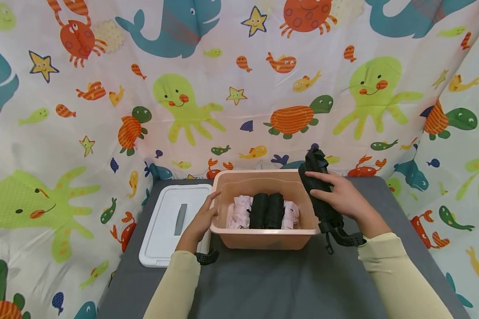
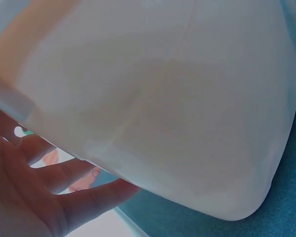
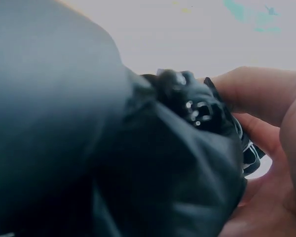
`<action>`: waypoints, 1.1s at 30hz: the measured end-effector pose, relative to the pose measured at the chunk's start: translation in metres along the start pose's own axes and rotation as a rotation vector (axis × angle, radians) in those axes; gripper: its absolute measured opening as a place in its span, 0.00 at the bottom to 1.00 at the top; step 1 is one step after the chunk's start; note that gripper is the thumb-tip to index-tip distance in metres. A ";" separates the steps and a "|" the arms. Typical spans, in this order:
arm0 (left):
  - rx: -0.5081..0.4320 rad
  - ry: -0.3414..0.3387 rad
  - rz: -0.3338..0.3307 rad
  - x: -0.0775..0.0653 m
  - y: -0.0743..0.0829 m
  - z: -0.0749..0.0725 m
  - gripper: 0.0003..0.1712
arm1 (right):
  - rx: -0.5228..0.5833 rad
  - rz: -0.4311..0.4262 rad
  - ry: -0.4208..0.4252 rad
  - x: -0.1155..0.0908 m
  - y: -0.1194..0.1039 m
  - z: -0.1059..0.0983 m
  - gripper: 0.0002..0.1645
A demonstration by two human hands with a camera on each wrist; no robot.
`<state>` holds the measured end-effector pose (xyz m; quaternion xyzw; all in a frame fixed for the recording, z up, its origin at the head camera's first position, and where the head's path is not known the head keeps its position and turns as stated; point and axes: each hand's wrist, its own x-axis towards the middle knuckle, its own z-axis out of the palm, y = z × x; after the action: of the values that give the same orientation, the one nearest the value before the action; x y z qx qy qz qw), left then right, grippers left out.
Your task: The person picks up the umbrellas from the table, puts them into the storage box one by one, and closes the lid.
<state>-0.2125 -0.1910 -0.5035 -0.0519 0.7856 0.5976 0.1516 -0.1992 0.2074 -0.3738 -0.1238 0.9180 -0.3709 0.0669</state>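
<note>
A pink storage box [image 1: 259,241] stands on the grey table, with two black rolled bundles [image 1: 259,210] side by side between pink bundles [image 1: 241,212]. My left hand [image 1: 199,219] grips the box's left rim; the left wrist view has its spread fingers [image 2: 96,197] at the box's edge, fingertips partly hidden. At the box's right end, my right hand [image 1: 345,195] holds a folded black umbrella [image 1: 317,190], tilted, with a strap hanging from its lower end. Close up in the right wrist view, black fabric [image 3: 187,182] covers much of the hand's grasp.
A white lid [image 1: 163,226] with a grey handle lies on the table left of the box. The grey table [image 1: 263,283] extends in front of the box. A cloth [image 1: 239,66] printed with sea animals hangs behind and at both sides.
</note>
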 end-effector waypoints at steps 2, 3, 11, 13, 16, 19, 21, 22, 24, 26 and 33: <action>0.001 0.011 0.006 0.001 -0.001 0.000 0.38 | 0.009 -0.023 -0.010 0.005 -0.003 0.004 0.32; 0.004 0.015 0.007 0.000 -0.001 0.000 0.38 | 0.015 -0.031 -0.015 0.007 -0.004 0.006 0.32; 0.036 0.036 0.005 -0.001 0.001 0.000 0.37 | 0.129 -0.068 -0.064 0.025 -0.010 0.020 0.31; 0.038 0.032 0.001 -0.001 0.001 0.000 0.37 | 0.125 -0.074 -0.070 0.030 -0.012 0.023 0.31; 0.038 0.019 -0.006 0.000 0.002 -0.001 0.37 | 0.113 -0.072 -0.082 0.038 -0.014 0.027 0.31; 0.038 0.003 -0.015 0.002 0.004 -0.001 0.38 | 0.093 -0.042 -0.092 0.046 -0.017 0.030 0.31; 0.042 -0.003 -0.014 0.003 0.006 -0.002 0.37 | 0.088 -0.027 -0.101 0.050 -0.019 0.032 0.31; 0.043 -0.003 -0.014 0.003 0.005 -0.002 0.37 | 0.088 -0.024 -0.106 0.053 -0.020 0.034 0.31; 0.040 0.002 -0.014 0.003 0.005 -0.002 0.37 | 0.092 -0.019 -0.117 0.057 -0.021 0.037 0.31; 0.038 0.010 -0.003 0.002 0.004 -0.002 0.36 | 0.074 -0.023 -0.126 0.061 -0.020 0.041 0.31; 0.032 0.034 0.029 -0.002 0.001 0.000 0.37 | 0.008 0.002 -0.161 0.072 -0.015 0.057 0.31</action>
<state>-0.2106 -0.1911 -0.5022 -0.0482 0.7982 0.5861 0.1304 -0.2533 0.1394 -0.4059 -0.1522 0.9083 -0.3632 0.1413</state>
